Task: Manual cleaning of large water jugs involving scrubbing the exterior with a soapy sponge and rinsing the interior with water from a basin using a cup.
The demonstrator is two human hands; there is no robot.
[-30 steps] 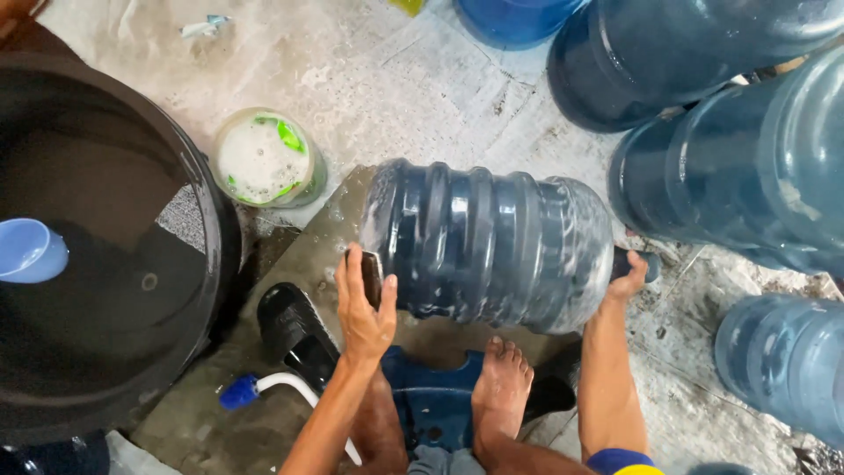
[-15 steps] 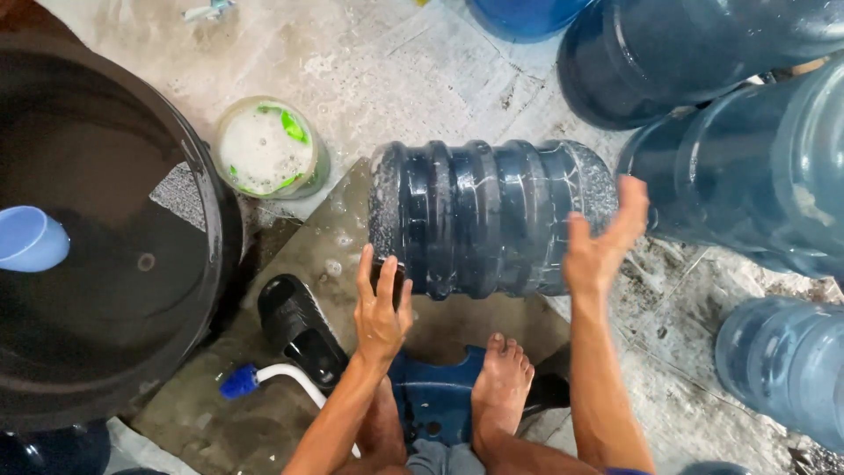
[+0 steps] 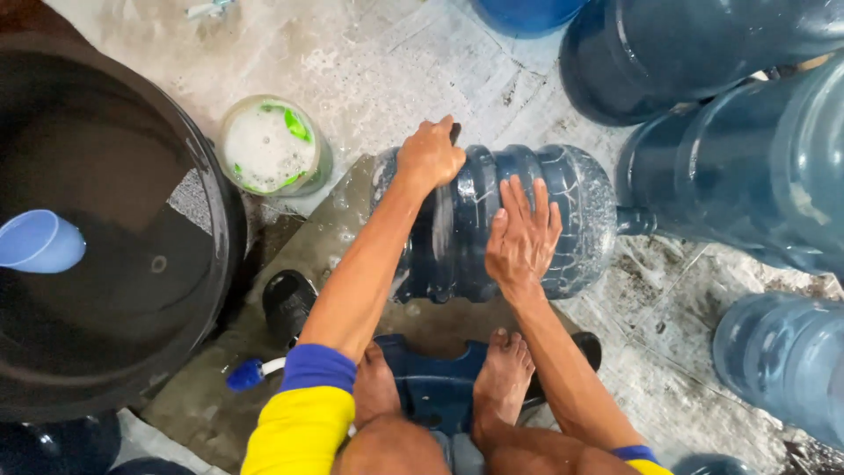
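So the big blue water jug (image 3: pixel 497 224) is lying on its side on the wet concrete floor (image 3: pixel 352 70), right in front of the person's bare feet, neck pointing off to the right toward the other jugs. It's soapy and streaked now, with white suds all over the ribbed body.

What's different from a second ago: both hands have come up off the ends. The left hand (image 3: pixel 429 157) was down at the near left edge of the jug and now it's over the top at the far side, fingers clenched around something dark, a sponge or brush as far as I can tell, mostly hidden by the fist. The right hand (image 3: pixel 523 236) was cupping the neck end; now it lies flat on the middle of the body, fingers spread and grasping nothing, just pressing down. Looks to me like the rolling part has turned into actual scrubbing, one hand steadying while the other rubs.

Around it: a small tub of foamy water (image 3: pixel 272 145) just left of the jug, a big dark basin (image 3: pixel 105 237) with a light blue dipper (image 3: pixel 40 240) floating in it, and several upright blue jugs (image 3: pixel 730 114) crowding the right side.
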